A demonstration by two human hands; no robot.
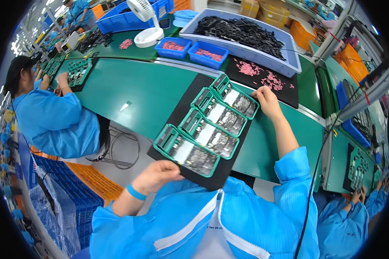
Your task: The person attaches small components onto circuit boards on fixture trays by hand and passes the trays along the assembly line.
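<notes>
A black board (183, 113) lies slantwise over the table's near edge, carrying a row of several green trays (208, 124). Each tray has clear sections, a white strip and small dark and silvery parts. My left hand (160, 173), with a blue wristband (136, 192), is closed, thumb and fingers pinched on the board's near left edge. Fingers curled, my right hand (266, 102) is closed beside the far tray's right corner; its fingertips are too small to show whether they grip tray or board.
Blue bins of pink pieces (173, 47) stand beyond, beside a large bin of black parts (242, 36) and a black mat with pink pieces (272, 80). A white fan (148, 36) is behind. A co-worker (52, 112) sits left. A dark cable (316, 168) hangs right.
</notes>
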